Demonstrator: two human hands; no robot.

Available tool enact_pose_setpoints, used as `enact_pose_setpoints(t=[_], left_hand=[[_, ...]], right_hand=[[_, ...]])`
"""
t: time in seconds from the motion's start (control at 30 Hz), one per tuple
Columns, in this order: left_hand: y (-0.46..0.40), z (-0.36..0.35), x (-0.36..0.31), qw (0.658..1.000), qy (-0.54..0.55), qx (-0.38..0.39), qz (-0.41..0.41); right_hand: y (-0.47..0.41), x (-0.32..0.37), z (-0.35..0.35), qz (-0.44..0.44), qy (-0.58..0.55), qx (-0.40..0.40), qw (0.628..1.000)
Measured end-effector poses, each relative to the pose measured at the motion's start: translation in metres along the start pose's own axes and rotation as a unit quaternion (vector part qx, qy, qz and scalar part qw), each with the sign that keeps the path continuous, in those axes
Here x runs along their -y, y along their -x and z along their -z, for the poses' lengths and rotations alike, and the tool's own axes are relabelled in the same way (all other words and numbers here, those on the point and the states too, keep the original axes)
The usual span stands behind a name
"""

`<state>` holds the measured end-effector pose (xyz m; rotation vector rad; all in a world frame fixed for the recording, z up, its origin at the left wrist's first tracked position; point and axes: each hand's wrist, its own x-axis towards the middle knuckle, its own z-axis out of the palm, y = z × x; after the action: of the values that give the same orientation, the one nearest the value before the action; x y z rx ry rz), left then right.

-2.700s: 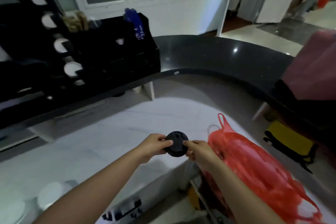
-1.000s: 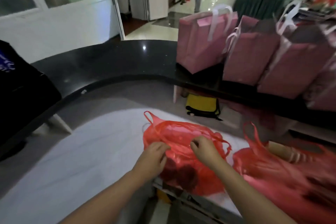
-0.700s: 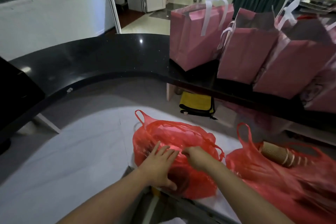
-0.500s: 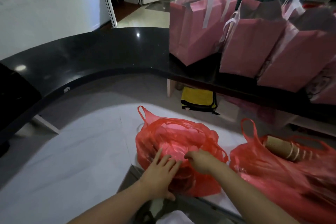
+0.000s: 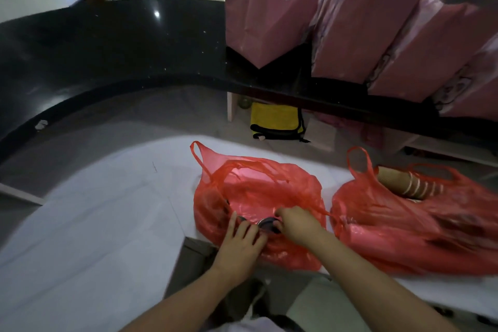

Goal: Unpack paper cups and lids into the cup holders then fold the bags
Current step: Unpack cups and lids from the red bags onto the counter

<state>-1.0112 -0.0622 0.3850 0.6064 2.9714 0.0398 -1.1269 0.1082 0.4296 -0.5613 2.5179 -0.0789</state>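
Observation:
A red plastic bag (image 5: 258, 188) lies open on the white counter (image 5: 94, 224). A dark round lid (image 5: 266, 224) shows at its near opening. My left hand (image 5: 239, 248) reaches into the bag with straight fingers touching the lid's left side. My right hand (image 5: 299, 224) has its fingers curled round the lid's right edge and the bag's rim. A second red bag (image 5: 404, 232) lies to the right, with a stack of brown ribbed paper cups (image 5: 404, 183) sticking out of its mouth.
A curved black countertop (image 5: 107, 48) runs behind the white counter. Several pink paper gift bags (image 5: 350, 21) stand on it at the right. A yellow and black bag (image 5: 277, 121) sits underneath. A gap in the counter lies below my hands.
I turned from the cup holders, where I held a black lid, to the red bags. Both hands went into the near bag, and a dark lid now shows between them.

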Motion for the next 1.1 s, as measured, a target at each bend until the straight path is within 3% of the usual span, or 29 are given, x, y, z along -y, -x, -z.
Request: enact_pose_setpoints(t=[0.33,0.5,0.63,0.83,1.1], left_hand=[[-0.018,-0.004,0.017,0.996,-0.002,-0.043,-0.074],[-0.019,-0.004,0.016,0.995,-0.002,-0.056,-0.076],[-0.019,-0.007,0.017,0.994,-0.010,-0.074,-0.075],[-0.017,-0.006,0.019,0.992,-0.016,-0.109,-0.064],[-0.019,0.004,0.018,0.997,0.010,-0.069,-0.036]], right_hand=[[-0.018,-0.003,0.007,-0.051,-0.085,0.019,0.995],[-0.024,-0.004,0.014,-0.013,-0.102,0.105,0.989],[-0.029,-0.004,0.017,-0.031,-0.131,0.142,0.981],[-0.037,-0.014,0.019,-0.079,-0.193,0.175,0.962],[-0.032,-0.022,0.023,-0.084,-0.262,0.161,0.948]])
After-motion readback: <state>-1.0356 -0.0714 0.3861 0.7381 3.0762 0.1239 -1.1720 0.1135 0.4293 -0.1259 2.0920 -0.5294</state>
